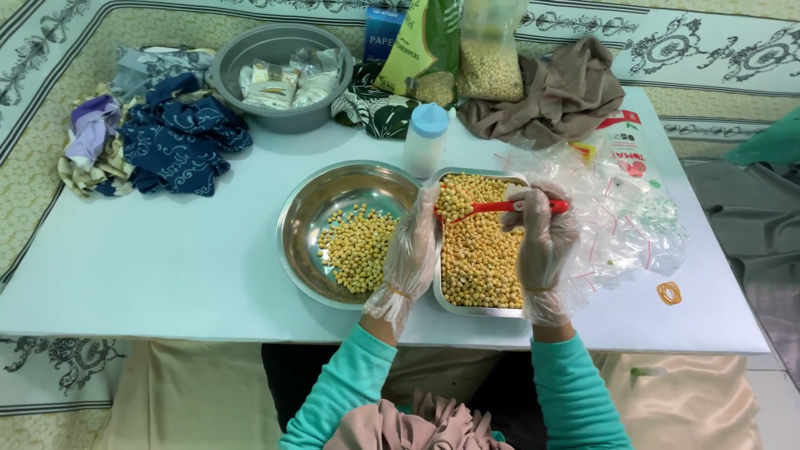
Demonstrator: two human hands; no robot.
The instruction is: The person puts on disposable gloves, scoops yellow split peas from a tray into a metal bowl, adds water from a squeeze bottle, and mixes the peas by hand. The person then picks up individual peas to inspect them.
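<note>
My right hand, in a clear plastic glove, grips the handle of a red spoon whose bowl carries yellow chickpeas over the far end of a rectangular steel tray full of chickpeas. My left hand, also gloved, rests flat between that tray and a round steel bowl, its fingertips close to the spoon's bowl. The round bowl holds a smaller heap of chickpeas.
A white bottle with a blue cap stands behind the tray. Clear plastic bags lie at the right, a rubber band near the edge. A grey basin with packets, chickpea bags and crumpled cloths sit at the back.
</note>
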